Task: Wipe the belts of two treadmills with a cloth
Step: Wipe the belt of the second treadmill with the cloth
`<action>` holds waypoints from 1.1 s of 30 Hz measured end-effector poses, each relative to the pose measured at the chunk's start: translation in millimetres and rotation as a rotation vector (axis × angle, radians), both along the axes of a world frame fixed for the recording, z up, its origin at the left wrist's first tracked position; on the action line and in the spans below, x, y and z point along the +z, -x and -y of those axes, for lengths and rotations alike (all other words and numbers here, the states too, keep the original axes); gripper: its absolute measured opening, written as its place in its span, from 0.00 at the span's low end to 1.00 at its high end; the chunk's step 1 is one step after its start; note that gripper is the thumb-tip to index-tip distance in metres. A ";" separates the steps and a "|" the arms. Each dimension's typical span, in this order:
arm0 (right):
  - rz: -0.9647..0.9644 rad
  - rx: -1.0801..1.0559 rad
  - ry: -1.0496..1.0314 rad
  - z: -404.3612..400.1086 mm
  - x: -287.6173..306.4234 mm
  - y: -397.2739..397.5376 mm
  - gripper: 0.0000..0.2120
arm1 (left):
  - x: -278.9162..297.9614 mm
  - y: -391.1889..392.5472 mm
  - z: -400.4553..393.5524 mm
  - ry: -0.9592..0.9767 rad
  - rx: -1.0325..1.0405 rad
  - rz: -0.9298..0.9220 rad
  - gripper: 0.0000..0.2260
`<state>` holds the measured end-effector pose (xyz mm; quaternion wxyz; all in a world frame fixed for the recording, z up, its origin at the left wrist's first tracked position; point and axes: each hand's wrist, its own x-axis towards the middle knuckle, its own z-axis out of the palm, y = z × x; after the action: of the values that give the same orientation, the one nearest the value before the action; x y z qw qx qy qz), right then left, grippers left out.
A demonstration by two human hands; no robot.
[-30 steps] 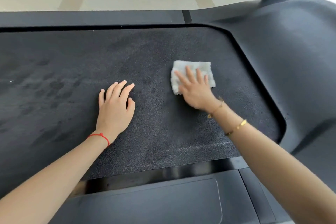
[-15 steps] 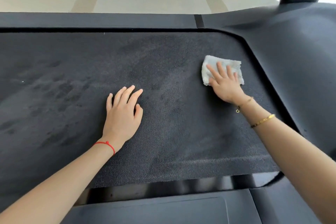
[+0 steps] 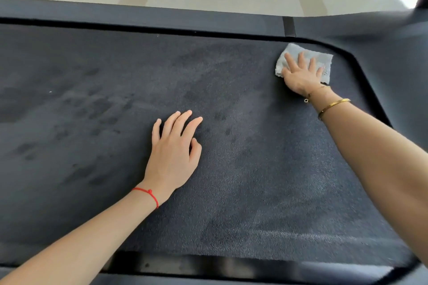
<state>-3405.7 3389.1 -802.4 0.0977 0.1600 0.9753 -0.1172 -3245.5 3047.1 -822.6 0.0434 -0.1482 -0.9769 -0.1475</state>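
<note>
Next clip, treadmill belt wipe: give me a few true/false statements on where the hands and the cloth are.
1. The right hand presses the cloth flat on the belt. True.
2. The cloth lies at the belt's near edge. False: it is at the far right corner.
3. The left hand holds a second cloth. False: it rests bare on the belt.
4. A red string circles the left wrist. True.
</note>
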 end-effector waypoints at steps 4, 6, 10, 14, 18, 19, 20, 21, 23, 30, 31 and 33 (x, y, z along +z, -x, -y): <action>-0.028 0.279 0.007 50.7 -3.4 -16.4 0.26 | 1.0 0.1 -1.6 0.011 0.005 -0.007 0.22; -0.065 0.430 0.026 71.3 -9.2 -35.2 0.25 | 1.7 0.6 -1.8 0.023 0.000 -0.006 0.24; -0.111 0.425 0.055 48.9 -13.1 -49.2 0.24 | -0.1 0.9 -0.5 0.029 -0.006 -0.010 0.24; -0.085 0.133 -0.041 -9.6 -4.7 -20.7 0.25 | -0.3 2.0 -1.7 0.033 -0.001 -0.010 0.24; -0.016 -0.007 -0.021 -30.3 5.4 14.4 0.26 | 1.4 1.7 -2.6 0.053 0.007 -0.004 0.24; -0.005 -0.008 -0.024 -24.5 7.0 22.9 0.27 | 1.8 1.6 -2.7 0.055 0.007 -0.004 0.24; 0.003 0.002 -0.028 -15.6 7.9 30.6 0.27 | 2.0 1.7 -2.6 0.059 0.006 -0.003 0.24; 0.010 0.022 -0.033 -4.1 8.0 37.7 0.27 | 2.3 1.6 -2.6 0.062 0.007 -0.001 0.24; 0.011 0.095 -0.043 24.9 7.5 49.5 0.27 | 2.7 1.6 -2.6 0.068 0.010 0.002 0.24; -0.051 0.420 0.003 89.5 -7.9 27.5 0.25 | 3.2 0.8 -1.4 0.051 0.003 0.003 0.23; -0.055 0.448 0.015 80.9 -9.0 21.6 0.25 | 2.8 0.7 -0.9 0.051 0.002 0.007 0.23; -0.051 0.412 0.001 49.6 -8.4 12.7 0.24 | 1.8 0.7 -0.1 0.045 -0.002 0.008 0.22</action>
<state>-3418.4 3339.5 -810.8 0.0952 -0.0459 0.9894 -0.0992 -3246.2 3047.3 -820.7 0.0360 -0.1497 -0.9800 -0.1259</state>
